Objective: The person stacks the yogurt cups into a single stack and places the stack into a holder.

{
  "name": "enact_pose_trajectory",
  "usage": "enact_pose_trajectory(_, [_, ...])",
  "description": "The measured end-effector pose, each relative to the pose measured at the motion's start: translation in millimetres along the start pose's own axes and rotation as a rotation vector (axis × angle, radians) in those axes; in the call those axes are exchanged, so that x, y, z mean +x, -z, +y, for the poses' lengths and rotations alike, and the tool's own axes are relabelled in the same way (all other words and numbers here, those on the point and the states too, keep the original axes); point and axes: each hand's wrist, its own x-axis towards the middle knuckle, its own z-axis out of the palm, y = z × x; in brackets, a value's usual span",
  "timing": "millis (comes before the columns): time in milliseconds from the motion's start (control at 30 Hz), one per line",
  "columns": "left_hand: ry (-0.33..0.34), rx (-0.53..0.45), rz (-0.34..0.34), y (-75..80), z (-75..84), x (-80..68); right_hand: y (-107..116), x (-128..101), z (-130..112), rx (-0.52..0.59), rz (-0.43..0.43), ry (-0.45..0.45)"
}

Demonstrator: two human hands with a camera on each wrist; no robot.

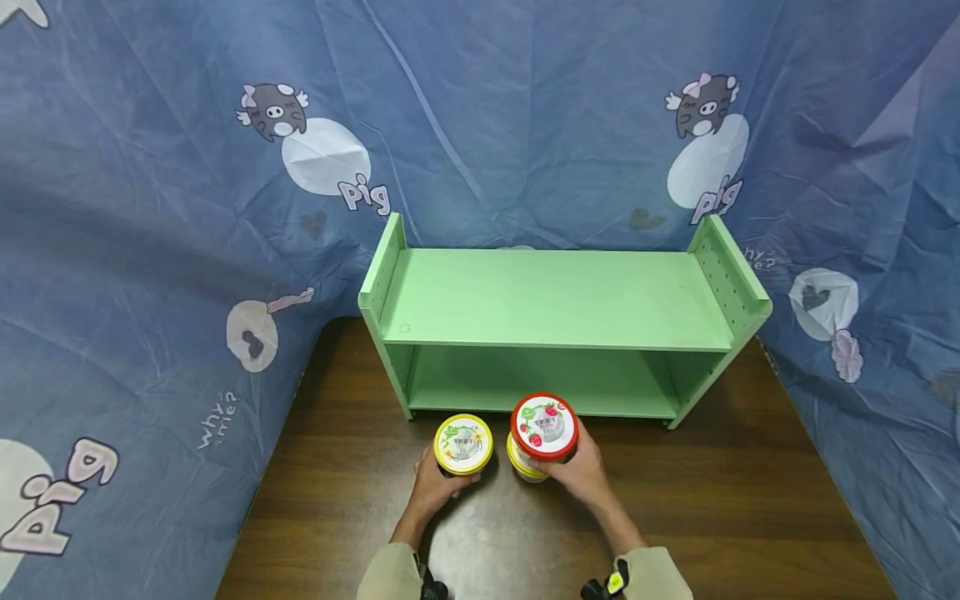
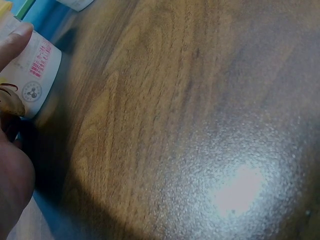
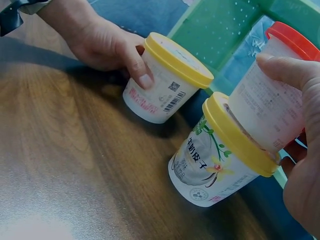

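Note:
My left hand (image 1: 433,485) grips a white paper cup with a yellow lid (image 1: 462,444), thumb along its near side. Whether that cup's base touches the table cannot be told. To its right, my right hand (image 1: 587,472) holds a white cup with a red, strawberry-printed lid (image 1: 545,427). Directly under the red-lidded cup stands a second yellow-lidded cup (image 3: 210,165), upright on the table and partly covered in the head view. In the right wrist view, the red-lidded cup (image 3: 270,95) sits at the lower cup's lid, its base edge close to or touching it.
Just behind the cups stands a light green two-level shelf (image 1: 547,300) with raised side panels. The brown wooden table (image 1: 705,500) extends around it. Blue printed cloth (image 1: 525,125) hangs at the back and both sides.

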Motion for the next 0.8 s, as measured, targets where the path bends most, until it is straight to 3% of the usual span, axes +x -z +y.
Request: enact_pose_trajectory(800, [0.017, -0.007, 0.006, -0.5, 1.3, -0.6, -2.2, 0.2, 3.9, -0.024, -0.006, -0.035])
